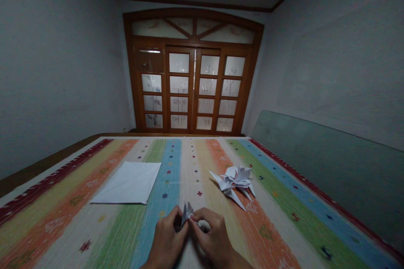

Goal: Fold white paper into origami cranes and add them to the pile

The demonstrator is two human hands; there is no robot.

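Observation:
Between my two hands, low in the middle of the head view, is a small piece of folded white paper (188, 210) with pointed tips standing up. My left hand (168, 235) pinches its left side between thumb and fingers. From the right, my right hand (211, 231) grips it, thumb and forefinger close to the centre. Part of the paper is hidden behind the fingers. Ahead and to the right lies a pile of folded white paper shapes (235, 181) with long pointed ends, like origami cranes. Flat white paper sheets (128, 183) lie ahead on the left.
A striped, patterned cloth (164, 218) covers the table. Along the right side runs a pale green bench back or panel (315, 164). Wooden doors with glass panes (192, 88) stand beyond the table's far edge, between pale walls.

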